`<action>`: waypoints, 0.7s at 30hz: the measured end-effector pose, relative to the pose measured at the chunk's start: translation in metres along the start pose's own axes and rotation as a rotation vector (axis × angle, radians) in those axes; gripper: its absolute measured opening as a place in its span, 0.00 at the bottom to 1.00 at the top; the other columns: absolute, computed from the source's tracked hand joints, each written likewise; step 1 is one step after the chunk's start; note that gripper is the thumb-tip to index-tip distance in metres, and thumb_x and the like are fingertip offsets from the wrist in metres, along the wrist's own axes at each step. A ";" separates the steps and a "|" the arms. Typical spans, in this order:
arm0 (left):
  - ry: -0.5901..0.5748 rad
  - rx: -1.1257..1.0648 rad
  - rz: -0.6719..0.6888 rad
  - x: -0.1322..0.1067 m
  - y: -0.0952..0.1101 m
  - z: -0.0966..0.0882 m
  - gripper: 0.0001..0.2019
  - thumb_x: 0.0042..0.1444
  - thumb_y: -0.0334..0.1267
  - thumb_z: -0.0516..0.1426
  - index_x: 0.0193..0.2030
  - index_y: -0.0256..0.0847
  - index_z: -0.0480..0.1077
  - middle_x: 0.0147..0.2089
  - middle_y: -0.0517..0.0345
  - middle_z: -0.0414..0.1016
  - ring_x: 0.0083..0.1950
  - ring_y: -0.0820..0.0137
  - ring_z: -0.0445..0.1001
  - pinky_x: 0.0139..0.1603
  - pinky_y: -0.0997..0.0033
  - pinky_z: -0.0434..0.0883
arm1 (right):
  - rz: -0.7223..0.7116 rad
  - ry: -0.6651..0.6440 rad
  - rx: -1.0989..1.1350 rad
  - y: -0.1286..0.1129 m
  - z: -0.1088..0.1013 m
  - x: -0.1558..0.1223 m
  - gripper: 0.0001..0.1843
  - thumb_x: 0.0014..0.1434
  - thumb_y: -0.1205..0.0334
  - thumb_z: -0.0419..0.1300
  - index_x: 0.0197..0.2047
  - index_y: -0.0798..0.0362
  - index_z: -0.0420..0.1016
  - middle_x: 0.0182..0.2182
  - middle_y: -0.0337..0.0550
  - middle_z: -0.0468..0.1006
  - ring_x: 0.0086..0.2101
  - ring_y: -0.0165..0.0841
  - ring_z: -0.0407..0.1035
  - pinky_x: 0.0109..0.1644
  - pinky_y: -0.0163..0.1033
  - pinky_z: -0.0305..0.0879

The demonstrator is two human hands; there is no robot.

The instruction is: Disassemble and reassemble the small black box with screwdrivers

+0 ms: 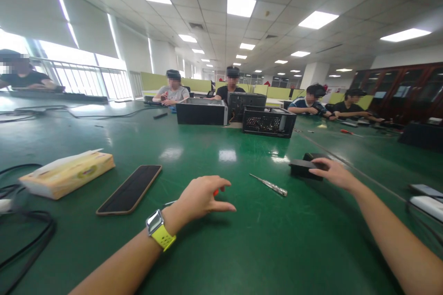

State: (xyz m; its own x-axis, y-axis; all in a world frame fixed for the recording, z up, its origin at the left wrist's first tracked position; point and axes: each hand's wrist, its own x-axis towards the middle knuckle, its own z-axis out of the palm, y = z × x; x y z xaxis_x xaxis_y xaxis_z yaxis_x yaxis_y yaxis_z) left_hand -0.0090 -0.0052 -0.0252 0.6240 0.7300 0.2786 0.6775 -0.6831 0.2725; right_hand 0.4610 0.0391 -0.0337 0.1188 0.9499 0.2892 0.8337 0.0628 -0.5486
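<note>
My left hand (200, 197), with a yellow-strapped watch (160, 229) on the wrist, hovers over the green table (238, 249). Its thumb and fingers are apart. Behind it shows a bit of something red (216, 192), and a thin metal shaft (169, 203) pokes out near the wrist; most of this is hidden. At the right, my right hand (334, 174) has its thumb and fingers on a black box-shaped part (301, 169). Another dark piece (313, 156) sits just behind that part. Between my hands lies a clear-handled screwdriver (273, 187), its tip toward the far left.
A phone (129, 190) and a tissue pack (69, 173) lie at the left, beside black cables (38, 221). Several black computer cases (202, 111) stand farther back. Several people sit around the table. A white power strip (427, 206) is at the right edge.
</note>
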 end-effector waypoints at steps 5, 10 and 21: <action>-0.025 0.019 -0.008 0.001 -0.002 0.004 0.33 0.49 0.66 0.55 0.51 0.41 0.72 0.41 0.53 0.78 0.41 0.62 0.76 0.42 0.65 0.69 | 0.262 0.185 -0.090 0.069 -0.019 0.010 0.30 0.40 0.44 0.65 0.44 0.56 0.79 0.33 0.54 0.80 0.34 0.51 0.74 0.37 0.49 0.67; -0.048 0.016 -0.014 0.002 0.000 0.006 0.31 0.50 0.65 0.55 0.50 0.42 0.72 0.40 0.55 0.78 0.39 0.63 0.76 0.40 0.68 0.68 | 0.291 0.228 -0.060 0.083 -0.010 0.015 0.33 0.42 0.46 0.64 0.48 0.58 0.76 0.43 0.57 0.79 0.42 0.51 0.74 0.43 0.48 0.69; -0.053 0.033 0.030 0.001 -0.002 0.009 0.29 0.52 0.65 0.54 0.48 0.43 0.73 0.36 0.56 0.78 0.36 0.65 0.75 0.36 0.70 0.67 | 0.273 0.263 -0.141 0.088 0.005 0.018 0.34 0.47 0.38 0.59 0.47 0.56 0.79 0.42 0.55 0.80 0.40 0.49 0.73 0.41 0.48 0.69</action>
State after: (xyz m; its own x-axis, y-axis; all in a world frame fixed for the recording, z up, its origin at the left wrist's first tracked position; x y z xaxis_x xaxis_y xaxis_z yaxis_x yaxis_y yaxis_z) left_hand -0.0065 -0.0033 -0.0340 0.6632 0.7100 0.2369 0.6702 -0.7042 0.2342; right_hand 0.5337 0.0634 -0.0803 0.4649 0.8140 0.3481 0.8158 -0.2411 -0.5257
